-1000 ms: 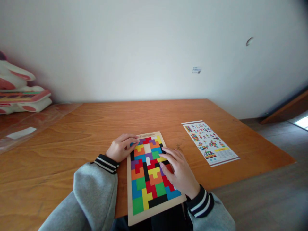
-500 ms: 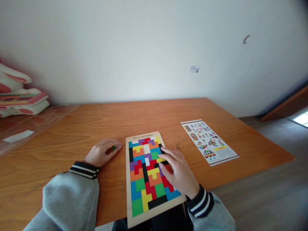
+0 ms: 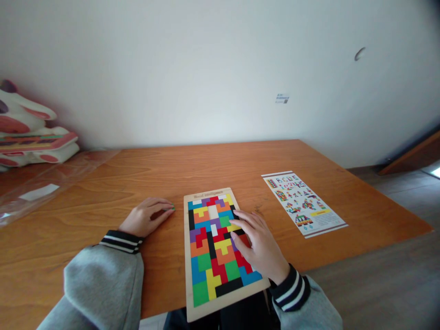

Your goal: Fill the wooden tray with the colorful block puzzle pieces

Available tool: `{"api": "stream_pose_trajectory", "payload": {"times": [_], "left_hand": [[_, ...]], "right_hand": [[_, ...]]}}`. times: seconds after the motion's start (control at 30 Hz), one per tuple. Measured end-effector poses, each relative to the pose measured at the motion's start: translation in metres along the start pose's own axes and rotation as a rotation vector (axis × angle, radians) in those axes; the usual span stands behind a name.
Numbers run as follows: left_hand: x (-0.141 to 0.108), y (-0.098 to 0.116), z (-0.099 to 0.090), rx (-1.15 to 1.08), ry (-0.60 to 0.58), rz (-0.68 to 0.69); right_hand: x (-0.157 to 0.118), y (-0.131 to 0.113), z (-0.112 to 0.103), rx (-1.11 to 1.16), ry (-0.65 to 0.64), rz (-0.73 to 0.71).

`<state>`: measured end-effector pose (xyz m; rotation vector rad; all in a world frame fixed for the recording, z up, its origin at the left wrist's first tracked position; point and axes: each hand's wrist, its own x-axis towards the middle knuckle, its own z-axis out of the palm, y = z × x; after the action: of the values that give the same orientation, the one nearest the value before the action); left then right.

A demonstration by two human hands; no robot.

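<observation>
A wooden block-puzzle board [image 3: 190, 293], filled with coloured shapes, lies at the table's front edge and juts slightly past it. Pale bare wood shows in a gap near its upper middle, and another light patch sits below that. My left hand [image 3: 146, 217] rests on the table left of the board. Its thumb and fingers pinch a small green puzzle piece [image 3: 173, 208], mostly hidden by the fingertips. Over the board's right side hovers my right hand [image 3: 259, 243], fingers apart and curved, nothing visible between them. Its fingertips are close to black and yellow pieces; contact cannot be made out.
A printed pattern sheet [image 3: 304, 204] lies right of the board on the wooden table [image 3: 165, 169]. At the far left, a white and pink toy keyboard [image 3: 37, 142] stands by clear plastic wrapping [image 3: 74, 176]. A wall rises behind the table.
The view has shifted slightly left, so everything sits a little further right. In my left fingers, less of the green piece shows inside the grip, and a bit peeks out at the tips.
</observation>
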<state>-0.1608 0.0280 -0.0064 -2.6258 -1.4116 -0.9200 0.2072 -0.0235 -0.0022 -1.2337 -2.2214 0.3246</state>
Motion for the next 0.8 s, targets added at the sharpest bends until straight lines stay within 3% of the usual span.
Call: {"api": "stream_pose_trajectory", "payload": {"times": [0.3,0.57,0.8], "left_hand": [[-0.006,-0.008,-0.005,-0.011,-0.080,-0.071],[0.005,0.006,-0.001,-0.048,-0.076,-0.230],[0.013,0.010,0.014,-0.083,0.017,-0.237]], "right_hand": [[0.000,0.001,0.002,-0.011,0.013,-0.007],[0.000,0.002,0.002,-0.006,0.004,-0.001],[0.000,0.001,0.002,-0.011,0.011,-0.003]]}}
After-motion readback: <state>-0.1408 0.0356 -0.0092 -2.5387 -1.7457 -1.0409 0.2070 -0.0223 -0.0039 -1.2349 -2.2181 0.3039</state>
